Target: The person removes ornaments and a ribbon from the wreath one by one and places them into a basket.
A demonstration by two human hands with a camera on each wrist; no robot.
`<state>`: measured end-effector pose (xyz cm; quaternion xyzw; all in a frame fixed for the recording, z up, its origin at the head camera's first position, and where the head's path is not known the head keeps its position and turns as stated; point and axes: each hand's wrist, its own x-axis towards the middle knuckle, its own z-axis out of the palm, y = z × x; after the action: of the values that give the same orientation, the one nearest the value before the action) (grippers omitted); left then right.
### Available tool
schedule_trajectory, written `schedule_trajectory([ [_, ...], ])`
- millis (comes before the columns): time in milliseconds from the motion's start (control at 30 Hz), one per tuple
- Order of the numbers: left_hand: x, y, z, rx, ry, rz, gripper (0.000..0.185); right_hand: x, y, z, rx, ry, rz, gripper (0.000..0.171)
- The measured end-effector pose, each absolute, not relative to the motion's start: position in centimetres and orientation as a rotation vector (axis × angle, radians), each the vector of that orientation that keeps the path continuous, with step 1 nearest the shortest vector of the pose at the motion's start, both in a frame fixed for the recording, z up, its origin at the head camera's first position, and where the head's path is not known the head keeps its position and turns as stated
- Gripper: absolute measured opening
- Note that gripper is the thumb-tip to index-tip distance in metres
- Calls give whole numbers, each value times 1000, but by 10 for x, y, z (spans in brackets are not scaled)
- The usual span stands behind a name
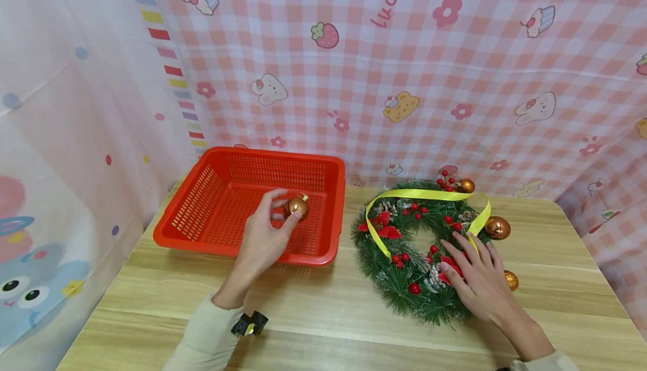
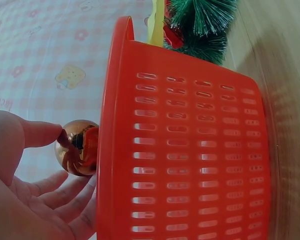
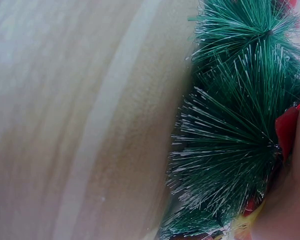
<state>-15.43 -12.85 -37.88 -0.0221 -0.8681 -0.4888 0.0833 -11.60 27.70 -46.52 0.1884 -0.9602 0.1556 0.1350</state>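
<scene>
The left hand (image 1: pixel 266 233) pinched a copper bauble (image 1: pixel 295 208) above the red basket (image 1: pixel 332 208); the right hand (image 1: pixel 480 282) lay loose-fingered on the wreath (image 1: pixel 404 284), apparently gripping nothing

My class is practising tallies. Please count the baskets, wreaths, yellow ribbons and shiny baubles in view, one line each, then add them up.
Basket: 1
Wreath: 1
Ribbon: 1
Baubles: 4
Total: 7

A pink checked cloth (image 1: pixel 323 79) hangs behind a wood-grain table (image 1: pixel 323 326).
</scene>
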Motion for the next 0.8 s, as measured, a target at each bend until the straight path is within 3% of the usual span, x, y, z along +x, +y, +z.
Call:
schedule_trajectory([
  [800, -155, -127, -385, -113, -2612, -1439, 49, -116, 278, -465, 545, -2798, 453, 48],
])
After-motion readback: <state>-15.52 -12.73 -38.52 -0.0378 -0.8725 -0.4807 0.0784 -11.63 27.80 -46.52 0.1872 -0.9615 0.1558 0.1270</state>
